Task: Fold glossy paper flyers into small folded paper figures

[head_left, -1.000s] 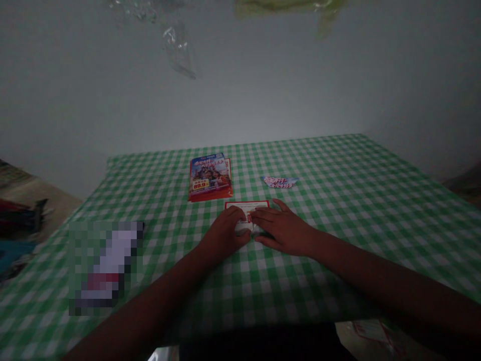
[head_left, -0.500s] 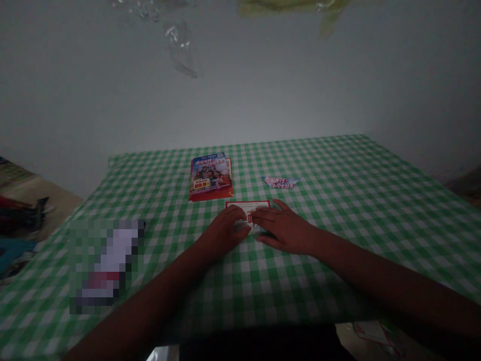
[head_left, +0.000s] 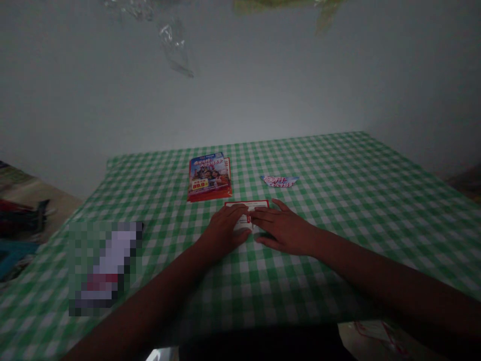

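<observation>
My left hand (head_left: 223,233) and right hand (head_left: 282,231) lie open, fingers flat on the red-bordered white card (head_left: 246,206), neither clenched, on the green-checked surface (head_left: 338,200)

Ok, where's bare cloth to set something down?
Free: gingham tablecloth right of the pink slip, and in front of the left hand and right hand. Crowded: the red-bordered card under the hands, beside the brochure.

From the red-bordered white card (head_left: 247,207), free passage runs at 3 o'clock over the green-and-white gingham tablecloth (head_left: 361,210). Obstacles: blue-and-red glossy leaflet pack (head_left: 209,176) at 10, flat pink paper slip (head_left: 280,181) at 2.
</observation>
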`<state>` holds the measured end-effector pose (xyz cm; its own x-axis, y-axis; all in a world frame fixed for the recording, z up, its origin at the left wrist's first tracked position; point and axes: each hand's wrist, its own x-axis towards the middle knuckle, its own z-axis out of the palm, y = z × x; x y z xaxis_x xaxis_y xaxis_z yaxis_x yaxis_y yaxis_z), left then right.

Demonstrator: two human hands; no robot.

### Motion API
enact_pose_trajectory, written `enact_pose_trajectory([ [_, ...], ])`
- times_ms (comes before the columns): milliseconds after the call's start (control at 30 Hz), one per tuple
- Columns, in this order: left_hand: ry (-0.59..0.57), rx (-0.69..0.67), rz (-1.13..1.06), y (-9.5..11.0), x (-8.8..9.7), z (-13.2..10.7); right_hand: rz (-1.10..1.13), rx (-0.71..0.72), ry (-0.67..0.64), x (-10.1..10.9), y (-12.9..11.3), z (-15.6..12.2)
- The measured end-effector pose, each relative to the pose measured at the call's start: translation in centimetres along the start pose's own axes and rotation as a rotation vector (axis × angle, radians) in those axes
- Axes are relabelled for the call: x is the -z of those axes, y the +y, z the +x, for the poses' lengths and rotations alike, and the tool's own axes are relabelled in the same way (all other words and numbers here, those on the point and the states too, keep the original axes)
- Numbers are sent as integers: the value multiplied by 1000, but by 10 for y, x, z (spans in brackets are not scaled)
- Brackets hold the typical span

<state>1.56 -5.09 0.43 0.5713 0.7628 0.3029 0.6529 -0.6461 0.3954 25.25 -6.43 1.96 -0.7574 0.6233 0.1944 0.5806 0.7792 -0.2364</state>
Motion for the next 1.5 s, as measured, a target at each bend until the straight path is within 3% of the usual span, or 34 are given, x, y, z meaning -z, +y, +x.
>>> enact_pose_trajectory([
  [167,-84,64,93,9,9,1,-8,-2,-9,-1,0,0],
  [433,-77,77,151,17,13,3,-111,30,-10,12,-9,-5],
  [733,-67,88,136,13,11,2,-109,-121,-17,8,6,-3],
  [1033,-122,120,162,19,16,4,-194,-296,-17,19,21,-7],
  [1200,-117,108,163,22,16,4,-249,-385,71,23,37,-9],
  [1267,-115,107,165,23,15,4,-231,-354,142,23,37,-8],
  [1367,-100,120,176,27,13,4,-136,-183,189,20,25,-4],
  [1500,-69,141,184,30,10,2,-40,41,68,14,-2,-3],
])
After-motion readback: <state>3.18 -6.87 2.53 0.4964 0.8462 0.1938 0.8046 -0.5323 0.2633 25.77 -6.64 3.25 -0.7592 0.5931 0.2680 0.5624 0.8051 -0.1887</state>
